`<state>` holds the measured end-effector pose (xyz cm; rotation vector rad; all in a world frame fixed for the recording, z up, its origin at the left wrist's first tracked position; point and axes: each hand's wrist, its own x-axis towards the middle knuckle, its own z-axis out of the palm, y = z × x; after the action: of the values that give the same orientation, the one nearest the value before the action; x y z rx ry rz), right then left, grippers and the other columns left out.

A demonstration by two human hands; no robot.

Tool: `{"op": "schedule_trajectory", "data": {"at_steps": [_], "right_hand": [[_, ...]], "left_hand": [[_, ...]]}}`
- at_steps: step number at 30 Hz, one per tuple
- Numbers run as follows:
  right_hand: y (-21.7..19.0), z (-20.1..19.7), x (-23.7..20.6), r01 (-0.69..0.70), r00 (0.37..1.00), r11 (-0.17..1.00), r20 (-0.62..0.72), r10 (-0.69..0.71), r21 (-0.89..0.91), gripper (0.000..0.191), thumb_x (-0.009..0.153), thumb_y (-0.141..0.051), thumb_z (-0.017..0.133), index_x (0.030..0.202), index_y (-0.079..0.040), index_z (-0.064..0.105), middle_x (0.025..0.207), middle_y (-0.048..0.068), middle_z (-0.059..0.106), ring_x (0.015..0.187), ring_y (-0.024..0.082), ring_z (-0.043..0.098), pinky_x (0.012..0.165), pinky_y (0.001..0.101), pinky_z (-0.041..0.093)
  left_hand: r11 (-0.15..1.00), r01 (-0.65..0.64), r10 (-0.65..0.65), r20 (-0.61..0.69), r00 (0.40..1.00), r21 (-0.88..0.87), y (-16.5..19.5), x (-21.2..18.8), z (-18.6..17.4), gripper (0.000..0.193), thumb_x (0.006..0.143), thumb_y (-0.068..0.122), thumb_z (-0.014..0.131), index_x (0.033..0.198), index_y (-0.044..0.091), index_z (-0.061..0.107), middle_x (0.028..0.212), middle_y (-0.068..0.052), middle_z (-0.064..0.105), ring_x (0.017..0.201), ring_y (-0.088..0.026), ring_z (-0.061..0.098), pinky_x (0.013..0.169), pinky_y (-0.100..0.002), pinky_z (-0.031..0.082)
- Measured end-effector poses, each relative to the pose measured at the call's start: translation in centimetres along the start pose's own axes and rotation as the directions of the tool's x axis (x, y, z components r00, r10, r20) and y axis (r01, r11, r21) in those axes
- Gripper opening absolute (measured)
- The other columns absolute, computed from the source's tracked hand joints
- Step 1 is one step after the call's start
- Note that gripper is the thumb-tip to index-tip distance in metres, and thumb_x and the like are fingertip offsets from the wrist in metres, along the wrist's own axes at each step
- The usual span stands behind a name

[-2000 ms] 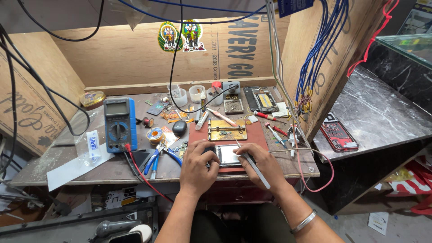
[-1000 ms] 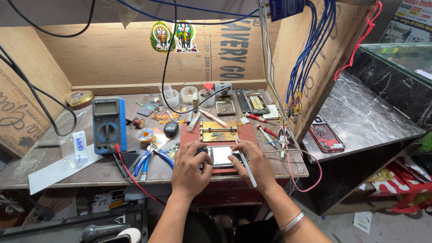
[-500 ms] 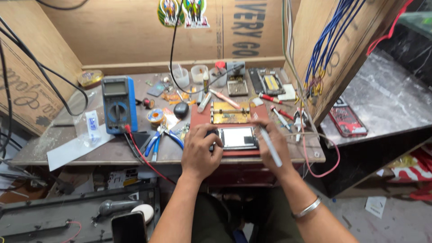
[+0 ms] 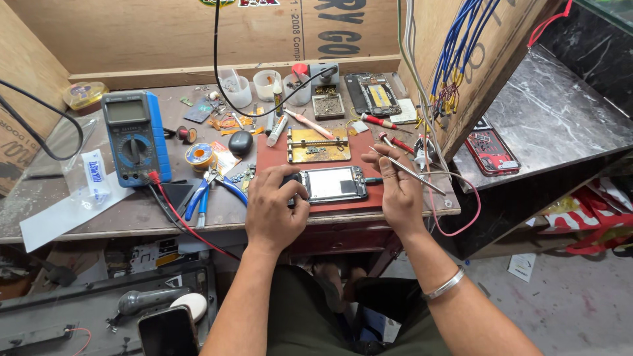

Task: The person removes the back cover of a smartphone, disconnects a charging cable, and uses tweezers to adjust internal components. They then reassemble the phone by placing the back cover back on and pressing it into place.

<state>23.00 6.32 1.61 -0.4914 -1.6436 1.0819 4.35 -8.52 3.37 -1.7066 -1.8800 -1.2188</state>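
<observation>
Gripping the opened phone (image 4: 331,184) at its end, the left hand (image 4: 273,209) is steadying it; the right hand (image 4: 398,191), now drawn off its edge, is pinching tweezers (image 4: 407,171).

Brass jig (image 4: 318,145) close behind opened phone (image 4: 331,184), pliers (image 4: 211,188) left, screwdrivers (image 4: 389,132) right.

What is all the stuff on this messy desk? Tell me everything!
phone: one, black frame, pale screen, on red mat, front centre
red mat: one, under phone
metal holder: one, brass-coloured, behind phone
multimeter: one, blue and grey, left
pliers: one, blue handles, beside multimeter
solder spool: one, yellow, mid-left
small cups: three, whitish, back
screwdrivers: two, red handles, right
opened phone: one, dark, back right
tweezers: one, silver, in right hand
left hand: touching phone's left end
right hand: at phone's right end
</observation>
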Motion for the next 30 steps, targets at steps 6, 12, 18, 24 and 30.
{"op": "schedule_trajectory", "data": {"at_steps": [6, 12, 18, 24, 30], "right_hand": [[0.0, 0.1, -0.09, -0.01, 1.0, 0.999, 0.002, 0.009, 0.048, 0.031, 0.113, -0.021, 0.044, 0.133, -0.001, 0.056, 0.117, 0.014, 0.073, 0.113, 0.018, 0.068, 0.105, 0.033, 0.052], [-0.17, 0.0, -0.23, -0.025, 1.0, 1.0, 0.003, 0.025, 0.007, 0.031, 0.112, -0.02, 0.043, 0.133, 0.0, 0.055, 0.118, 0.014, 0.073, 0.114, 0.019, 0.067, 0.105, 0.035, 0.051], [-0.72, 0.09, -0.33, -0.063, 0.998, 0.997, 0.021, 0.062, 0.036, 0.031, 0.109, -0.02, 0.042, 0.131, -0.001, 0.055, 0.118, 0.014, 0.073, 0.116, 0.02, 0.068, 0.107, 0.0362, 0.05], [-0.67, 0.01, -0.39, -0.059, 0.998, 0.997, 0.026, 0.058, 0.041, 0.032, 0.109, -0.019, 0.043, 0.131, -0.001, 0.056, 0.119, 0.015, 0.073, 0.117, 0.02, 0.068, 0.108, 0.0368, 0.05], [-0.79, 0.02, -0.45, -0.068, 0.997, 0.997, 0.032, 0.067, 0.024, 0.032, 0.109, -0.02, 0.043, 0.131, -0.001, 0.056, 0.119, 0.015, 0.073, 0.117, 0.02, 0.068, 0.108, 0.0359, 0.05]], "left_hand": [[1.0, 0.002, -0.002, -0.001, 1.0, 0.003, -0.06, 0.01, 0.01, 0.002, 0.072, 0.009, 0.068, 0.072, 0.011, 0.069, 0.115, -0.006, 0.068, 0.117, -0.03, 0.058, 0.104, -0.047, 0.041], [1.0, 0.015, -0.015, 0.002, 1.0, -0.009, 0.18, -0.08, -0.15, 0.002, 0.074, 0.009, 0.068, 0.072, 0.011, 0.068, 0.116, -0.007, 0.068, 0.116, -0.03, 0.059, 0.104, -0.047, 0.041], [1.0, 0.024, -0.024, 0.002, 1.0, -0.014, 0.66, -0.03, -0.41, 0.002, 0.072, 0.01, 0.068, 0.071, 0.011, 0.069, 0.114, -0.006, 0.068, 0.115, -0.03, 0.059, 0.103, -0.048, 0.04], [0.999, 0.039, -0.039, 0.012, 0.999, 0.0, 0.59, -0.26, -0.26, 0.004, 0.073, 0.01, 0.067, 0.071, 0.011, 0.07, 0.116, -0.006, 0.069, 0.117, -0.03, 0.059, 0.106, -0.048, 0.04], [0.999, 0.044, -0.044, 0.014, 0.999, -0.002, 0.6, -0.25, -0.27, 0.003, 0.073, 0.01, 0.067, 0.071, 0.011, 0.07, 0.116, -0.006, 0.069, 0.118, -0.03, 0.059, 0.105, -0.047, 0.04]]}}
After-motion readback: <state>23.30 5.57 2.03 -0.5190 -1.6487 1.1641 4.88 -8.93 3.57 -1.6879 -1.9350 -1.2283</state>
